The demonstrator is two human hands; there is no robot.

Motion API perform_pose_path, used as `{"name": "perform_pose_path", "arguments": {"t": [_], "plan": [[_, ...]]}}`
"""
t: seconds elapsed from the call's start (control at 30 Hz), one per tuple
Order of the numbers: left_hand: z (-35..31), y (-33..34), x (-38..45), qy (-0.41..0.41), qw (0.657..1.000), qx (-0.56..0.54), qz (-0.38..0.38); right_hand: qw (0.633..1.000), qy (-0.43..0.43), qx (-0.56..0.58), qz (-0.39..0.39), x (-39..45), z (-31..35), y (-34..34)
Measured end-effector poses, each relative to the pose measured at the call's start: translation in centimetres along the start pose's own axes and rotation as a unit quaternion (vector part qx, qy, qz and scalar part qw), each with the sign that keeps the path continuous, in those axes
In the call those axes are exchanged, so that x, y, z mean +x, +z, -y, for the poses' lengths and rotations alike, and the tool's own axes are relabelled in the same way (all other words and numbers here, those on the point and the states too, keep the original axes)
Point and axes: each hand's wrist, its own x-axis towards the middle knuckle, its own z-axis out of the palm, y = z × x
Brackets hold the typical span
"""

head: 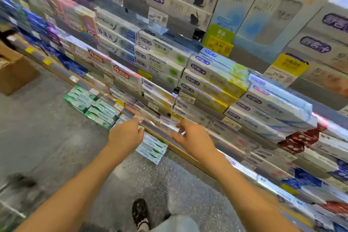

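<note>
White carton [174, 128] on low shelf lip, right at fingertips of right hand [192, 137]; fingers loosely spread, thumb apart, nothing pinched; contact unclear in blur. Left hand [125, 134] just beside, fingers extended onto shelf rail [156, 128], holds nothing. Suggest: steady on rail with left, close right thumb and fingers across carton's narrow sides, pull straight out; neighbours look tightly packed. Green-white boxes [153, 147] on floor below both hands, partly hidden by rail; labels unreadable.

Cardboard box [15, 69] on floor, yellow price tag [218, 43], red packs [299, 139], perhaps toothpaste, black shoe [140, 211]
</note>
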Motion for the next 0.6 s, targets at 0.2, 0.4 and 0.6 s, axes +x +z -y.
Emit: {"name": "perform_pose_path", "arguments": {"t": [0.2, 0.4, 0.6], "plan": [[2.7, 10.3, 9.3, 0.024, 0.998, 0.046, 0.043, 0.998, 0.035, 0.032, 0.050, 10.8, -6.2, 9.5], [7.6, 29.5, 19.2, 0.121, 0.958, 0.220, 0.138, 0.983, 0.086, 0.029, 0.158, 20.9, -18.5, 27.7], [10.1, 45.5, 29.3, 0.187, 0.932, 0.278, 0.135, 0.986, 0.068, 0.010, 0.149, 30.3, -27.2, 42.2]]}}
